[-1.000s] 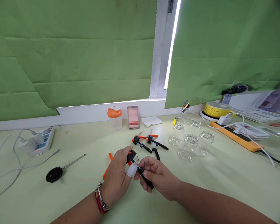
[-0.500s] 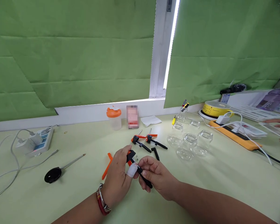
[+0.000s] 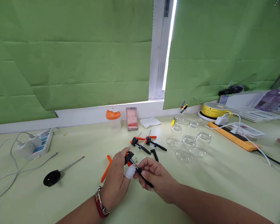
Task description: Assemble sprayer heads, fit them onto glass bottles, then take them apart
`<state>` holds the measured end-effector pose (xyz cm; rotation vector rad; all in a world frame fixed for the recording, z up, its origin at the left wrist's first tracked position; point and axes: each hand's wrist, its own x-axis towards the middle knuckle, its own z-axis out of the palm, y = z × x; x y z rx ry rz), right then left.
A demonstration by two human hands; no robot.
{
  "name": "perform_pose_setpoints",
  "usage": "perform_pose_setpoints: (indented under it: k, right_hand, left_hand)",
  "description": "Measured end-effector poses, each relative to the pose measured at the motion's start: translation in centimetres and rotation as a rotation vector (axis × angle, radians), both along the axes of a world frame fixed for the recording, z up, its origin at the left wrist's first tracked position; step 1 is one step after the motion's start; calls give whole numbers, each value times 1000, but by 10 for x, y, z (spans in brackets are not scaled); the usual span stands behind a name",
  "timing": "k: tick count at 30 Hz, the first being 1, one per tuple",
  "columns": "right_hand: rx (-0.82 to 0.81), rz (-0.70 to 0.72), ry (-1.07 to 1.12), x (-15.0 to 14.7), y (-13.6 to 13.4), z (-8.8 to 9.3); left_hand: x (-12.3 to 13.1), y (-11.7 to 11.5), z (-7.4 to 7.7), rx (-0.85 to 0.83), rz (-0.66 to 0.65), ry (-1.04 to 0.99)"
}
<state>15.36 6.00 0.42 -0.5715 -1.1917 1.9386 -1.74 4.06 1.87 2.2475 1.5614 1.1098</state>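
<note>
My left hand grasping one black-and-orange gadget, right hand pinching its handle, long axis slanting, handle end near-right, two similar gadgets beyond

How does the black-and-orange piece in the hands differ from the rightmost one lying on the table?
The held piece is gripped by the left hand and right hand; the table piece lies untouched. The held piece is partly covered by the hands; the table piece shows its metal rod and orange arm. Both have a black handle and orange parts.
</note>
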Motion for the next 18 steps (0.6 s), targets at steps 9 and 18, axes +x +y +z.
perform_pose_setpoints:
  k: [9, 18]
  right_hand:
    - [-27, -19, 16, 5, 0, 7]
    - [-58, 156, 143, 14, 8, 13]
  left_hand:
    - [-4, 6, -5, 94, -32, 69]
    - [-13, 3, 15, 156, -214, 87]
